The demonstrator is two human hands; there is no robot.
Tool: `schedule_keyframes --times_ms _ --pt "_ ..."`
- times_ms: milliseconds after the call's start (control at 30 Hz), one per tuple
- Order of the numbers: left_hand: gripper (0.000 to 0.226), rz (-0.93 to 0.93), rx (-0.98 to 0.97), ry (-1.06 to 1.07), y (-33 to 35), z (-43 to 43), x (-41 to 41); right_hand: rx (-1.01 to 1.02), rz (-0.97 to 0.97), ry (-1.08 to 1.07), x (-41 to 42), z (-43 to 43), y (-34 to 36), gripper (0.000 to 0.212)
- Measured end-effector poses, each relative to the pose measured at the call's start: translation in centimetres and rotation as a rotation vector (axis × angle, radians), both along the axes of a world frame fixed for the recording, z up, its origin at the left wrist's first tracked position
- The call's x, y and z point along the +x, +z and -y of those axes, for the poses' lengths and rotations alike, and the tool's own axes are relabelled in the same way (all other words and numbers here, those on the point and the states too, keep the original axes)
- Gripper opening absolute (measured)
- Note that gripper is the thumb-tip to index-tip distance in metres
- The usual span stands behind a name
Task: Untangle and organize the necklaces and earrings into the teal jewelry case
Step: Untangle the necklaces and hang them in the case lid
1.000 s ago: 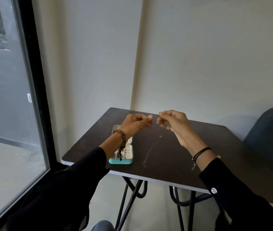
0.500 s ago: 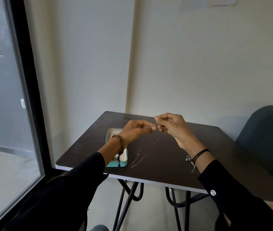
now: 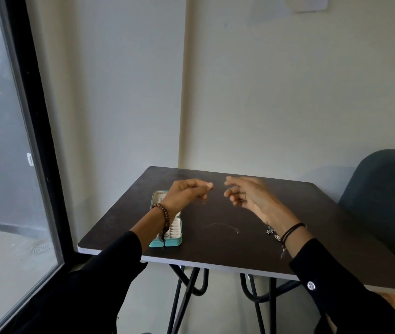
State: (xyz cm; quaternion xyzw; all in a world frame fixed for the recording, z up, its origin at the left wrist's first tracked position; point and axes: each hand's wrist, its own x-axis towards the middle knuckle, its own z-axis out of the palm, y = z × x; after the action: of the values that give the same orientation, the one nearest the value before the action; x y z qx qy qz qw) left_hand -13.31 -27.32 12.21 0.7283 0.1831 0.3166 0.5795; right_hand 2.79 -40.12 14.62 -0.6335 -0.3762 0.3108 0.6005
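Hands are pulling apart since the earlier frame, fingertips no longer meeting. Left hand is pinching the necklace; right hand is blurring, grip unclear. Necklace is trailing on the surface at 6 o'clock of the hands, case sitting at 8 o'clock.

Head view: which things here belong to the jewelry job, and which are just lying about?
Job: teal case, thin chain trailing on the table, small silver pieces by the right wrist, left hand, right hand.
Just there: chair, window, paper on the wall.
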Motion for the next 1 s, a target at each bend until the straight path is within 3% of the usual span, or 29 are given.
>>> schedule_keyframes --times_ms 167,267,400,600,1000 --pt "0.031 -0.046 0.039 -0.043 1.1 0.5 0.8 -0.082 0.161 0.107 -0.2 0.4 -0.3 0.051" --pt "0.033 -0.109 0.045 -0.078 0.8 0.4 0.8 -0.026 0.149 0.112 0.2 0.5 -0.5 0.039" --pt "0.042 -0.131 -0.009 -0.093 -0.7 0.4 0.3 0.080 -0.049 0.114 1.0 0.6 -0.7 0.027" --pt "0.032 -0.115 -0.046 -0.115 -2.4 0.1 -0.7 0.126 -0.204 0.043 2.3 1.6 -0.9 0.027" --pt "0.025 0.010 0.004 -0.129 0.4 2.3 2.1 0.025 -0.008 0.107 2.8 3.4 -0.9 0.032"
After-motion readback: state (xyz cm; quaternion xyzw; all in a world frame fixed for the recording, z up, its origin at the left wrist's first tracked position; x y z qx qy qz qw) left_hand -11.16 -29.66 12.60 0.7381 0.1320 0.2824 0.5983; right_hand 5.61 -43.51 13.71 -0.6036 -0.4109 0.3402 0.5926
